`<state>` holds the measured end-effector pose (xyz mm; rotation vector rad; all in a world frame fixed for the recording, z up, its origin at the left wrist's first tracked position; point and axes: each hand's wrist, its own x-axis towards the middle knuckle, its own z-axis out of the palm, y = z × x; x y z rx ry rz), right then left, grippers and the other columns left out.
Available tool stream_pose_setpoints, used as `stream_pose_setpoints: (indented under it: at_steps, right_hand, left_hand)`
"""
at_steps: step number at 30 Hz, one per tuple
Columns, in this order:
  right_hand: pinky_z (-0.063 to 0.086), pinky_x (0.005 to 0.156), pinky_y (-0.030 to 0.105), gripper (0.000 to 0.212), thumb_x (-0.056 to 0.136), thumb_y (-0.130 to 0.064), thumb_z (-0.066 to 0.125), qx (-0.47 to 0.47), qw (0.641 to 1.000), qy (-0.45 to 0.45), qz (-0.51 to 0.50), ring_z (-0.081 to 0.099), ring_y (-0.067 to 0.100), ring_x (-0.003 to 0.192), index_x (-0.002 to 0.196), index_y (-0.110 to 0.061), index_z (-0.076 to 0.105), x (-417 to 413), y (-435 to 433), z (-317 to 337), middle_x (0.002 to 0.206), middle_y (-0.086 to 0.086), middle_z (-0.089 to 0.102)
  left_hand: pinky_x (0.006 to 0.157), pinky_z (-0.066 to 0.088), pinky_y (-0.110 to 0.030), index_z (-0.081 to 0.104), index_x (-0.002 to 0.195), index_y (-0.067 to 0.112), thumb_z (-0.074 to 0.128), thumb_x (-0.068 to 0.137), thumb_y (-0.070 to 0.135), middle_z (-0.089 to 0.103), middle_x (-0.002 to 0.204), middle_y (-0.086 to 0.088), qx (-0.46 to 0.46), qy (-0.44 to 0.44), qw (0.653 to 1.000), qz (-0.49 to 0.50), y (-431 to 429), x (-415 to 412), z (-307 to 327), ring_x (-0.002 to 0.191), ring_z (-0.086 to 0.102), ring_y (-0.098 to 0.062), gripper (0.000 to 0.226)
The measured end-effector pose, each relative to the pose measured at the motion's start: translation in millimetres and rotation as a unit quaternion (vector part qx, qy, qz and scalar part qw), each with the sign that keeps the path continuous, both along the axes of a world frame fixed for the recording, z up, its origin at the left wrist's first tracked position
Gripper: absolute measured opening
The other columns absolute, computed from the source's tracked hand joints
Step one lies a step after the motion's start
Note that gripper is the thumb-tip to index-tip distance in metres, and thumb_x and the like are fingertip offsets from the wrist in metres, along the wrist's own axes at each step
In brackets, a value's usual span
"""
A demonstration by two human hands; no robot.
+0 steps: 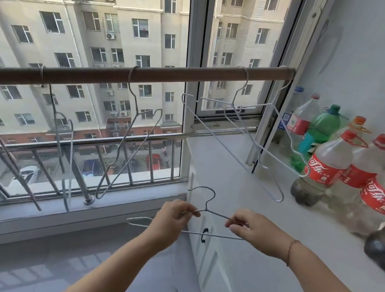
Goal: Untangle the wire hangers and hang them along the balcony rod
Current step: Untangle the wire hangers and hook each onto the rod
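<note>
The fingers point(186, 209) of the left hand point(171, 217) and the right hand point(251, 231) pinched one hanger point(216, 214) by its shoulders, held below the rod point(171, 75). It seemed untangled, so the hanging step was in hand; next its hook must be lifted over the rod.

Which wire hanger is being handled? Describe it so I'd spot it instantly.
Find the long brown balcony rod crossing the window, then look down in front of the white cabinet. There the left hand and right hand pinch a thin grey wire hanger. Unlike the hangers hooked on the rod, its hook points up, free.
</note>
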<state>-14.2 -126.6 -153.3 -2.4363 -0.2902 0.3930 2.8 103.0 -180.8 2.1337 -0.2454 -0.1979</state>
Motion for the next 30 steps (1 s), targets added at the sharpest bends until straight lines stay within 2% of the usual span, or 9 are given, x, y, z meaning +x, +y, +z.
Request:
stream_pose_setpoints:
  at_steps: [2, 5, 7, 10, 12, 15, 19, 23, 30]
  right_hand:
    - [0.043, 0.064, 0.023, 0.014, 0.090, -0.015, 0.050, 0.073, 0.996, 0.036, -0.024, 0.053, 0.009, 0.063, 0.085, -0.016, 0.063, -7.1, 1.7, 3.7, 0.066, -0.007, 0.057]
    - [0.034, 0.050, 0.021, 0.020, 0.093, -0.009, 0.045, 0.175, 0.980, 0.064, -0.066, 0.040, 0.006, 0.050, 0.086, -0.009, 0.064, -21.0, 7.4, 11.1, 0.056, -0.003, 0.045]
    - [0.030, 0.046, 0.017, 0.022, 0.095, -0.007, 0.041, 0.234, 0.964, 0.074, -0.100, 0.035, 0.005, 0.046, 0.090, -0.005, 0.062, -28.6, 12.6, 15.6, 0.057, 0.001, 0.043]
    - [0.029, 0.041, 0.014, 0.023, 0.096, -0.003, 0.036, 0.317, 0.936, 0.084, -0.132, 0.034, 0.004, 0.040, 0.098, 0.004, 0.058, -34.5, 23.2, 26.3, 0.058, 0.004, 0.041]
    - [0.031, 0.042, 0.015, 0.023, 0.096, -0.002, 0.036, 0.348, 0.926, 0.072, -0.128, 0.035, 0.006, 0.042, 0.099, 0.006, 0.057, -34.5, 30.6, 34.5, 0.056, 0.004, 0.042]
    - [0.030, 0.043, 0.017, 0.022, 0.096, -0.004, 0.037, 0.374, 0.918, 0.044, -0.123, 0.034, 0.008, 0.045, 0.100, 0.008, 0.056, -29.4, 37.9, 48.0, 0.052, 0.000, 0.042]
    - [0.032, 0.045, 0.018, 0.021, 0.095, -0.008, 0.040, 0.403, 0.908, -0.003, -0.116, 0.035, 0.010, 0.047, 0.101, -0.001, 0.060, -18.5, 44.0, 72.4, 0.051, -0.003, 0.044]
    - [0.034, 0.045, 0.016, 0.022, 0.095, -0.009, 0.041, 0.422, 0.901, -0.043, -0.087, 0.036, 0.009, 0.047, 0.104, -0.005, 0.061, -8.1, 50.9, 97.6, 0.052, -0.001, 0.045]
    - [0.032, 0.045, 0.018, 0.023, 0.096, -0.011, 0.040, 0.434, 0.896, -0.080, -0.050, 0.038, 0.012, 0.048, 0.100, -0.010, 0.063, 15.4, 66.7, 131.4, 0.054, -0.001, 0.049]
  left_hand:
    - [0.094, 0.043, -0.031, 0.066, 0.084, 0.034, 0.055, 0.089, 0.012, 0.062, 0.103, 0.002, 0.000, -0.031, 0.999, 0.038, -4.8, 1.7, 2.4, 0.105, 0.055, -0.019, 0.025]
    - [0.081, 0.032, -0.002, 0.064, 0.105, 0.017, 0.061, 0.087, 0.017, 0.053, 0.111, 0.001, -0.018, -0.081, 0.987, 0.135, -13.9, -2.0, 13.5, 0.104, 0.045, -0.011, 0.017]
    - [0.078, 0.037, -0.008, 0.062, 0.101, 0.016, 0.066, 0.084, 0.024, 0.057, 0.106, -0.001, -0.089, -0.067, 0.975, 0.192, -21.4, -7.1, 19.1, 0.096, 0.050, -0.012, 0.019]
    - [0.073, 0.046, -0.022, 0.064, 0.092, 0.014, 0.068, 0.081, 0.032, 0.068, 0.087, -0.003, -0.231, 0.052, 0.954, 0.182, -35.6, -14.8, 32.2, 0.080, 0.061, -0.016, 0.021]
    - [0.069, 0.050, -0.024, 0.068, 0.090, 0.008, 0.066, 0.084, 0.027, 0.069, 0.076, -0.005, -0.299, 0.107, 0.939, 0.134, -46.0, -16.4, 44.0, 0.069, 0.062, -0.015, 0.021]
    - [0.066, 0.053, -0.022, 0.068, 0.094, 0.002, 0.062, 0.087, 0.012, 0.068, 0.069, -0.007, -0.404, 0.124, 0.900, 0.108, -57.1, -12.7, 67.5, 0.063, 0.066, -0.016, 0.013]
    - [0.061, 0.053, -0.017, 0.066, 0.100, -0.001, 0.060, 0.087, 0.006, 0.065, 0.072, -0.010, -0.433, 0.094, 0.888, 0.120, -58.7, -1.4, 98.7, 0.057, 0.065, -0.012, 0.015]
    - [0.064, 0.053, -0.019, 0.066, 0.102, -0.001, 0.060, 0.088, 0.008, 0.064, 0.071, -0.006, -0.447, 0.054, 0.886, 0.110, -54.0, 6.9, 126.2, 0.057, 0.063, -0.010, 0.018]
    - [0.068, 0.048, -0.024, 0.068, 0.091, 0.005, 0.058, 0.089, 0.008, 0.059, 0.057, 0.003, -0.439, -0.026, 0.891, 0.111, -43.6, 23.3, 165.2, 0.054, 0.053, -0.009, 0.010]
